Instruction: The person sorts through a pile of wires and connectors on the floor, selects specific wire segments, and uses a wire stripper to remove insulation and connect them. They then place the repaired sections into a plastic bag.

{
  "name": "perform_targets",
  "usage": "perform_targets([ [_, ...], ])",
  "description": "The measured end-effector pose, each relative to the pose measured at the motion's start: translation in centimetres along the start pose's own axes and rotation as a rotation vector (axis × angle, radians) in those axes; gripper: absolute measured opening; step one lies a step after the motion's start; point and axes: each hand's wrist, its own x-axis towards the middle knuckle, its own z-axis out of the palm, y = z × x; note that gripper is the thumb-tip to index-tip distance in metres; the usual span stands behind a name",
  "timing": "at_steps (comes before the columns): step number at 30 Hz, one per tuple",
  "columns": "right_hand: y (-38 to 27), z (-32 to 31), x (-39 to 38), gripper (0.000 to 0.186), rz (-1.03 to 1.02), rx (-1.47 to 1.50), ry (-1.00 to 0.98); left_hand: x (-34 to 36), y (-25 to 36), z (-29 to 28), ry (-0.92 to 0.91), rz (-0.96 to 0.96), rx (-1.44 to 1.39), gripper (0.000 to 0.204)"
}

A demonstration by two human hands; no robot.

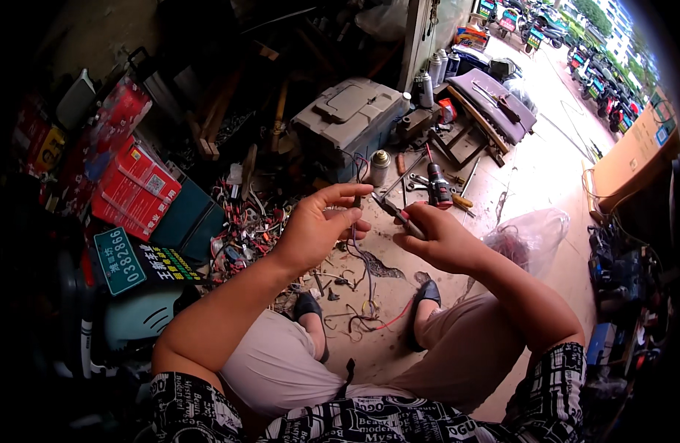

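Observation:
My left hand [321, 225] pinches a thin dark wire [368, 279] between thumb and fingers. The wire loops above the fingertips and hangs down to the floor between my feet. Closed around its handles, my right hand [439, 235] holds what looks like a pair of pliers [388, 207]. Their jaws point left at the left fingertips, close to the wire; whether they touch it I cannot tell. On the floor below, the wire runs into a small tangle with a red wire [396, 318].
Just beyond my hands stand a spray can [380, 168] and a red-and-black power drill [438, 186]. A grey toolbox [347, 103] sits behind them. Loose wire scraps [244, 244] heap at left, beside a red box [137, 188]. A clear plastic bag [539, 240] lies at right.

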Motion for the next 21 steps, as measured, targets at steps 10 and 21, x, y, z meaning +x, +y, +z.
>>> perform_targets([
  [10, -0.6, -0.6, 0.1, 0.042, 0.016, -0.078, -0.056, -0.1, 0.1, 0.1, -0.133, -0.058, -0.007, 0.052],
  [21, 0.8, -0.2, 0.2, 0.041, -0.019, -0.175, -0.169, -0.2, -1.7, -0.9, -0.148, -0.15, 0.055, 0.054],
])
